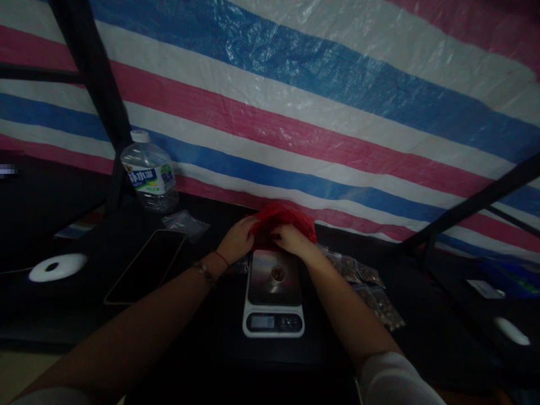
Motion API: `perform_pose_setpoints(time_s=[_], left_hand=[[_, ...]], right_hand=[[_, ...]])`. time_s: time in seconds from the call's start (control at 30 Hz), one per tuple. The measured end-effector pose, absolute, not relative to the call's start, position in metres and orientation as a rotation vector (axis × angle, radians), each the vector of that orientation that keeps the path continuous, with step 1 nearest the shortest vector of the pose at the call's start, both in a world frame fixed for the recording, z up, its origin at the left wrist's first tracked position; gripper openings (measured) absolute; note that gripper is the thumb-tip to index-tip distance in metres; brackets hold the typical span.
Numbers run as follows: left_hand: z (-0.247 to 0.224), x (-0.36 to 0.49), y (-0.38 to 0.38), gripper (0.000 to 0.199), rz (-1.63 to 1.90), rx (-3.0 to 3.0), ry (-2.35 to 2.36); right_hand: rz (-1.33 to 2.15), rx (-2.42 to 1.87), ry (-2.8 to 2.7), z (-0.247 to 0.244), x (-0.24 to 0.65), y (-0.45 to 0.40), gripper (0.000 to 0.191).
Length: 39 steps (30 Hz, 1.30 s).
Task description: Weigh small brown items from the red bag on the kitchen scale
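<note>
1. Red bag (291,214) is sitting just behind the scale (259,287).
2. Left hand (239,239) is holding the bag's left edge.
3. Right hand (294,239) is occupying its opening; I cannot tell its grip.
4. Black tabletop (422,309) is extending rightward past filled packets (388,311).

A makeshift work corner: striped tarp (295,129) beyond the left hand (241,241), dark post (95,73) to its left, a scale (274,324) and bags (388,309) on the table (426,315) near the right hand (291,239).

Cup (275,284) on scale (274,309), bag (291,211) behind
</note>
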<state>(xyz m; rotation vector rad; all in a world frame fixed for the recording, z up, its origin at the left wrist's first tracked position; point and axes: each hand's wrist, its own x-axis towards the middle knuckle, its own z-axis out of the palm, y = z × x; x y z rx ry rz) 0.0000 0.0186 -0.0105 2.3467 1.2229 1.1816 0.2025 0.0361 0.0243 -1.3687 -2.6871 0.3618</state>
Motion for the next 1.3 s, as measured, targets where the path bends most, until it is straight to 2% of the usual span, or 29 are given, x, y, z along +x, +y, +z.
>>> perform_pose_setpoints(time_s=[0.37,0.9,1.13,1.3], left_hand=[[-0.006,-0.001,0.018,0.05,1.171,2.325,1.255],[-0.008,-0.001,0.019,0.052,1.172,2.328,1.285],[-0.008,-0.001,0.019,0.053,1.174,2.313,1.292],[-0.011,-0.002,0.02,0.052,1.214,2.307,1.293]], right_hand=[[0.3,-1.327,-2.775,0.009,0.199,0.042,0.016],[0.294,-1.358,-2.811,0.013,0.195,0.04,0.018],[0.375,-1.381,-2.755,0.024,0.193,0.038,0.017],[0.421,-1.24,-2.54,0.053,0.205,0.009,0.018]])
